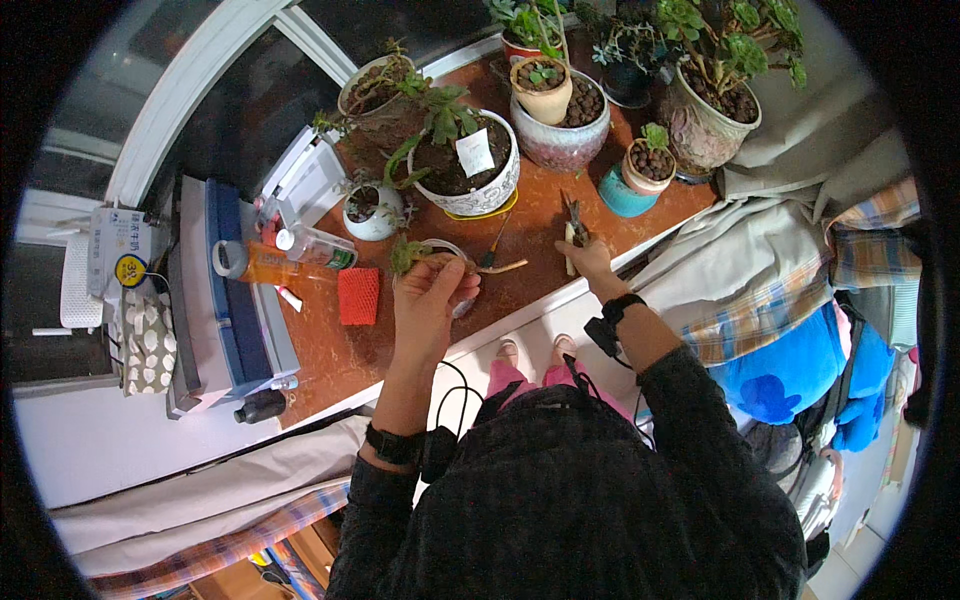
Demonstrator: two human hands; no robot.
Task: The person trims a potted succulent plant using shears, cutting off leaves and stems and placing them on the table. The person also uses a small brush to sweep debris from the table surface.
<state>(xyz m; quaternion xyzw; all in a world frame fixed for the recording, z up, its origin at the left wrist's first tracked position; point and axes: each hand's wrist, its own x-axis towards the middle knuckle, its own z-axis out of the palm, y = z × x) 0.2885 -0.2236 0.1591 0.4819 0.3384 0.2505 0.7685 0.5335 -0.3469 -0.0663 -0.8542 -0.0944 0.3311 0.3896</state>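
My left hand (436, 289) is closed around a succulent cutting (407, 255), its leafy head at the left and its bare stem sticking out to the right. Beneath that hand is a small white pot (460, 306), mostly hidden. Pruning shears (572, 217) are gripped in my right hand (587, 259), near the table's front edge, blades pointing away from me. On the table between the hands lies a thin tool with a dark handle (489, 257). Behind them stands a white patterned pot (480, 184) of soil, with a leafy plant and a paper packet (475, 153) on the soil.
A red mesh piece (358, 296), a clear bottle (319, 247) and an orange bottle (262, 262) lie at the left. A small white pot (373, 217) stands behind. Toward the right are a teal pot (628, 193) and a large glazed pot (561, 142). Curtains (675, 277) hang at the right.
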